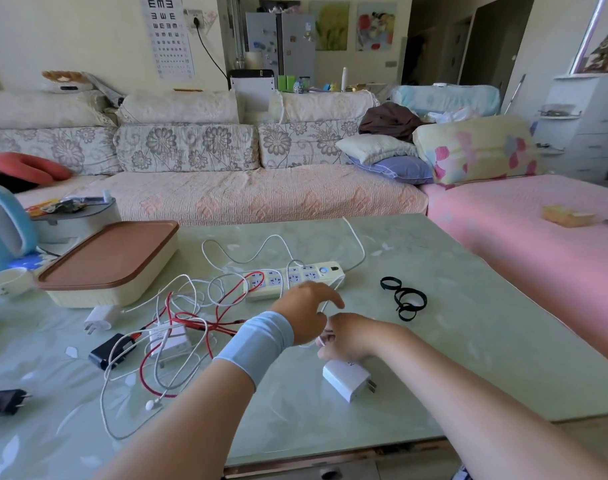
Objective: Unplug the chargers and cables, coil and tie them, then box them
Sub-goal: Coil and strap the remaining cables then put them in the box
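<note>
Your left hand [302, 313] and right hand [347, 336] meet over one thin white cable [326, 303]. The right fingers are curled round it. The left thumb and forefinger look pinched on it just beyond, though blur makes that less sure. From your fingers the cable runs up and away toward the strip [292, 278], and its loose length lies along that line, so I'd judge you gather it toward yourself. The charger [347, 377] lies just under the right fingers, prongs pointing right. The ties [404, 299] sit beyond and right of your fingers, nearer the right hand. The box [112, 265] is well off left, lid on. The charger's print is too faint to read. Only the wall eye chart [170, 29] shows legible rows of E's.
</note>
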The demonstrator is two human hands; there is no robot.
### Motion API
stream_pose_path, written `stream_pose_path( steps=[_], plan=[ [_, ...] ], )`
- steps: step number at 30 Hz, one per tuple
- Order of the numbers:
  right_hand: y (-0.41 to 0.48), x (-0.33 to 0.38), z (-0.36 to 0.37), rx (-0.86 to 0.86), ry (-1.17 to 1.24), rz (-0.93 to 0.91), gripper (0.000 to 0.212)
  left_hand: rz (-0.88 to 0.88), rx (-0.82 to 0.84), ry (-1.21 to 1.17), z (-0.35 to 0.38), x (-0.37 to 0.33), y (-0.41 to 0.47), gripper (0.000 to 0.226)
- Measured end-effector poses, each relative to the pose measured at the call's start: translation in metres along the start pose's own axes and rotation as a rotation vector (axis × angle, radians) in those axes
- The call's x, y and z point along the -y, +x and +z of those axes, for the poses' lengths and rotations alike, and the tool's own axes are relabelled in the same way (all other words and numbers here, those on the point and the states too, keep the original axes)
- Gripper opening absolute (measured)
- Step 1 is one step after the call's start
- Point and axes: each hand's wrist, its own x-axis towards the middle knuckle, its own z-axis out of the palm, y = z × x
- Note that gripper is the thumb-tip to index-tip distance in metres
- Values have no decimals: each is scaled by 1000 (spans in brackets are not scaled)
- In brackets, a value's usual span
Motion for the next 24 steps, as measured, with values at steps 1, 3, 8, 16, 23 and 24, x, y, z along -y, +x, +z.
stream_pose_path(
  steps=[1,3,8,16,23,24],
  plan=[
    [-2,-4,-3,10,65,7,15,-66,77,46,5,0,4,48],
    [-6,-18,-13,-46,217,31,13,-134,162,165,15,2,14,42],
    [-10,-79,-37,-518,285,143,35,-43,-12,397,29,-14,40,35],
    [0,-143,-40,-476,-146,352,40,209,-188,273,54,-36,85,37],
    [14,-146,-45,-640,228,171,17,34,-21,15,66,-39,103,51],
    [15,-144,-47,-643,282,152,13,-3,-55,-37,64,-38,103,55]
  ],
)
